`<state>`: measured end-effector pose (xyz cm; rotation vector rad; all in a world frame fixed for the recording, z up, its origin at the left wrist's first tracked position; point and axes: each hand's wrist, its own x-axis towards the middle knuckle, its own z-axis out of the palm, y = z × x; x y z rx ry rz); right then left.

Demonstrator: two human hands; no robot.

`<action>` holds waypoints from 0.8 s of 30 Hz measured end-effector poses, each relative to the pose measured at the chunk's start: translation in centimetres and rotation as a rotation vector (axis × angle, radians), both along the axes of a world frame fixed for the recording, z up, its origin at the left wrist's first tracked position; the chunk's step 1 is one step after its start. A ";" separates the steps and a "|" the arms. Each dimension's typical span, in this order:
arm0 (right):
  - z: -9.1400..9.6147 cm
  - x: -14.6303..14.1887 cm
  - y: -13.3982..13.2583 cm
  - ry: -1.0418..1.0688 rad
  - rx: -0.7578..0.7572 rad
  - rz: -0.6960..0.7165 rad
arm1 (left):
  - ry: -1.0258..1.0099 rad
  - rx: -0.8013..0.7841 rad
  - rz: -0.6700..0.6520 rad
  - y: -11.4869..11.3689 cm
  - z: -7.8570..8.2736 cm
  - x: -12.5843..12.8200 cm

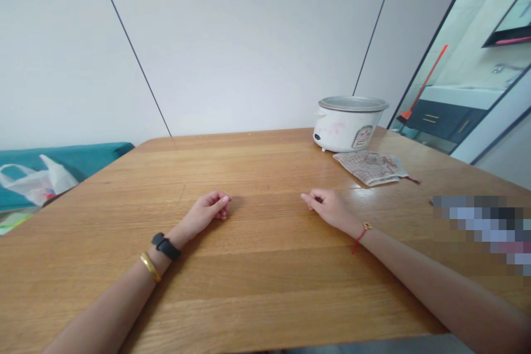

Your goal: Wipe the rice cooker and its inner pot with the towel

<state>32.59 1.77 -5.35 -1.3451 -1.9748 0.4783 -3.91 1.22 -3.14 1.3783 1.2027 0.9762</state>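
My left hand rests on the wooden table with its fingers loosely curled and nothing in them; a black band and a gold bangle sit on that wrist. My right hand lies on the table a short way to the right, fingers curled too, holding nothing, with a red cord on the wrist. A white rice cooker with a metal rim stands at the table's far right. A folded checked cloth lies just in front of it, well beyond my right hand.
A grey wall runs behind the table. At the left, a teal seat holds a white plastic bag. A doorway at the right shows a room with a red-handled broom. A blurred patch lies at the table's right edge.
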 end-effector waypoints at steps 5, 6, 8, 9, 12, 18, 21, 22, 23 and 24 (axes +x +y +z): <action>0.0 0.0 0.0 -0.009 -0.003 -0.003 | 0.002 -0.004 -0.019 0.0 0.0 0.0; 0.0 0.0 0.0 -0.010 -0.004 -0.001 | 0.006 -0.004 -0.019 0.0 0.0 0.1; 0.0 0.0 0.0 -0.011 -0.013 0.000 | 0.016 -0.005 -0.023 0.0 0.0 0.1; 0.0 0.0 0.0 -0.012 -0.018 -0.001 | 0.021 -0.007 -0.027 0.0 0.1 0.1; 0.1 0.0 0.0 -0.016 -0.028 -0.008 | 0.030 -0.007 -0.034 -0.1 0.2 0.2; 0.2 -0.1 -0.1 -0.025 -0.021 -0.005 | 0.052 -0.007 -0.039 0.0 0.1 0.1; 0.2 -0.1 -0.1 -0.022 -0.034 -0.005 | 0.051 -0.008 -0.043 0.1 0.0 0.1; 0.2 -0.1 -0.1 -0.020 -0.038 -0.004 | 0.051 -0.009 -0.043 0.2 0.0 0.1; 0.2 -0.1 -0.1 -0.018 -0.041 -0.002 | 0.050 -0.012 -0.042 0.2 0.0 0.1; 0.2 -0.1 -0.1 -0.019 -0.040 -0.001 | 0.047 -0.017 -0.038 0.2 0.0 0.1</action>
